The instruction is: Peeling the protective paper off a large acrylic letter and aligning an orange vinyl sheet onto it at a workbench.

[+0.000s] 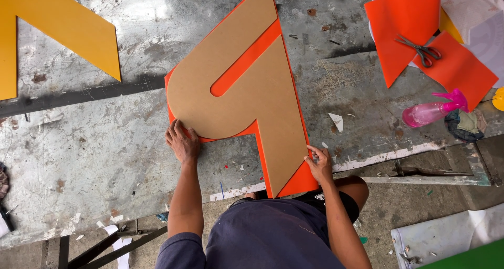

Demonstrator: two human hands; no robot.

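A large brown board cut-out (241, 85), shaped like a rounded letter with a slot, lies on an orange sheet (299, 182) on the worn metal table (105, 153). My left hand (182, 141) rests flat on the cut-out's rounded lower left edge, fingers spread. Over at the cut-out's lower right edge, my right hand (319, 164) pinches something small that I cannot make out, just where the orange sheet shows beside the board.
A yellow cut-out (58, 27) lies at the far left. Orange sheet pieces (415, 32) with scissors (422, 51) on them sit at the far right, beside a pink spray bottle (433, 110) and a rag (467, 124). The table's front edge runs just behind my hands.
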